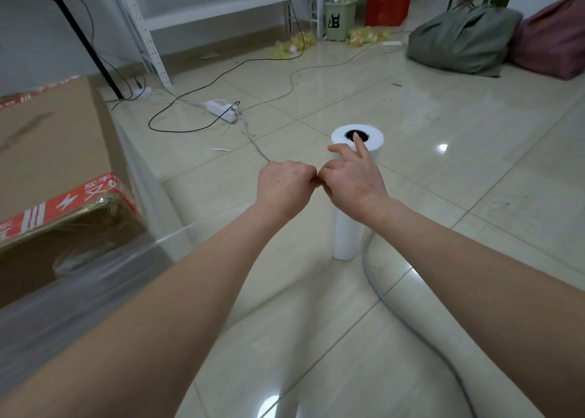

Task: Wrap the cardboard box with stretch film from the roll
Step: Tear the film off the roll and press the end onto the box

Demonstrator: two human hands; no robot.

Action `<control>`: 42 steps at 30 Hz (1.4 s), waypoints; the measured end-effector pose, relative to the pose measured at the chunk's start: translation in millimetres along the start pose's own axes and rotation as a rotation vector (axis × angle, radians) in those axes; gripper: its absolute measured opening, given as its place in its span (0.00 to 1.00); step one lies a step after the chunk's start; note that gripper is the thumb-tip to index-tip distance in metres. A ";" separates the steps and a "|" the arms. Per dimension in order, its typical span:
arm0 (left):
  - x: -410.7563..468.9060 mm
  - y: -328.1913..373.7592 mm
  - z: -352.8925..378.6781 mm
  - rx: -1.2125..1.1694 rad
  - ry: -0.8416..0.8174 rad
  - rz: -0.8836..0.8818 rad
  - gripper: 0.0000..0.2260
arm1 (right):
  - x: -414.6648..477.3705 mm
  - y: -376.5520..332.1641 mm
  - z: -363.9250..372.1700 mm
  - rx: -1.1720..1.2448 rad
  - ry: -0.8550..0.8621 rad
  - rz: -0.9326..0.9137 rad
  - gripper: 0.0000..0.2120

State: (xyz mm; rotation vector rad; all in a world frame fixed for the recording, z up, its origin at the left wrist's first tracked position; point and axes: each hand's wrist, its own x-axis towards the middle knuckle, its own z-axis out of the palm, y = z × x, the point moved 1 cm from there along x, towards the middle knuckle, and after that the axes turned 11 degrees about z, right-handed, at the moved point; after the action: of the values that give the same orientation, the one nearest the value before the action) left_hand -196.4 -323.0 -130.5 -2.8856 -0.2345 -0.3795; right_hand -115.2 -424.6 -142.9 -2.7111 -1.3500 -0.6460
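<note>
Wrapping under way; film not yet cut from its roll.
Cardboard box at 9 o'clock, near corner filmed; stretch film spans toward centre; left hand fisted, apparently gripping it; right hand half-curled, grip unclear, forefinger atop upright roll, 12 o'clock.

We see the stretch film roll standing upright on the tiled floor, white with a dark core hole on top. Our right grip lies over it, one fingertip at that hole. The left grip is a closed fist, knuckles touching the right one; whether it holds film we cannot tell. At left, the cardboard box wears clear stretch film down its side. A grey cable curves past the roll's base.
</note>
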 end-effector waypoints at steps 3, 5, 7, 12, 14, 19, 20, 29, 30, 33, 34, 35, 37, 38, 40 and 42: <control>0.2 -0.5 0.4 -0.061 0.003 -0.045 0.13 | -0.1 2.2 -0.6 0.009 0.199 -0.030 0.04; 0.5 -0.5 0.7 -0.107 -0.002 -0.076 0.13 | -0.3 3.2 1.4 0.019 0.221 -0.050 0.06; 1.0 -0.9 0.8 -0.150 -0.004 -0.107 0.12 | -1.4 3.4 0.9 0.028 0.233 -0.053 0.06; 1.8 -3.5 3.7 -0.256 -0.005 -0.155 0.10 | 0.1 6.6 4.7 0.009 0.254 -0.020 0.04; 1.4 -5.0 5.0 -0.283 -0.002 -0.165 0.09 | 2.2 7.4 5.5 0.009 0.256 0.016 0.10; 3.4 -5.5 4.3 -0.321 -0.016 -0.118 0.17 | 4.3 8.9 5.6 0.061 0.243 0.054 0.05; 4.4 -4.0 4.4 -0.303 -0.024 -0.098 0.19 | 4.4 9.0 6.3 0.065 0.242 0.058 0.05; 8.9 2.7 4.8 -0.326 0.044 -0.144 0.12 | 3.3 15.4 13.6 0.134 0.342 -0.018 0.05; 8.7 2.5 5.0 -0.337 0.041 -0.148 0.12 | 3.2 16.9 14.8 0.147 0.353 -0.025 0.04; 9.9 1.0 7.5 -0.417 0.037 -0.199 0.09 | 3.0 18.0 14.6 0.144 0.368 -0.039 0.04; 10.4 0.5 8.7 -0.449 0.039 -0.225 0.09 | 2.7 17.7 13.9 0.146 0.373 -0.043 0.04; 10.7 0.2 9.4 -0.477 0.043 -0.251 0.08 | 2.1 17.9 13.1 0.152 0.376 -0.048 0.04; 11.0 0.6 9.3 -0.510 0.044 -0.296 0.08 | 1.0 18.3 12.9 0.160 0.376 -0.055 0.05; 11.4 0.6 9.2 -0.519 0.042 -0.313 0.08 | 0.4 18.0 13.1 0.159 0.375 -0.056 0.07; 11.8 0.7 9.3 -0.540 0.046 -0.347 0.08 | -0.8 17.2 12.3 0.150 0.377 -0.052 0.13; 12.6 2.1 8.7 -0.568 0.056 -0.381 0.07 | -1.0 17.8 11.0 0.144 0.368 -0.053 0.10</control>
State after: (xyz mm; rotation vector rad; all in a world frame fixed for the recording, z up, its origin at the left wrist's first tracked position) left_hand -181.9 -321.2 -135.7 -3.3681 -0.7892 -0.6875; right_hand -98.2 -434.0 -150.8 -2.3063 -1.3188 -0.9538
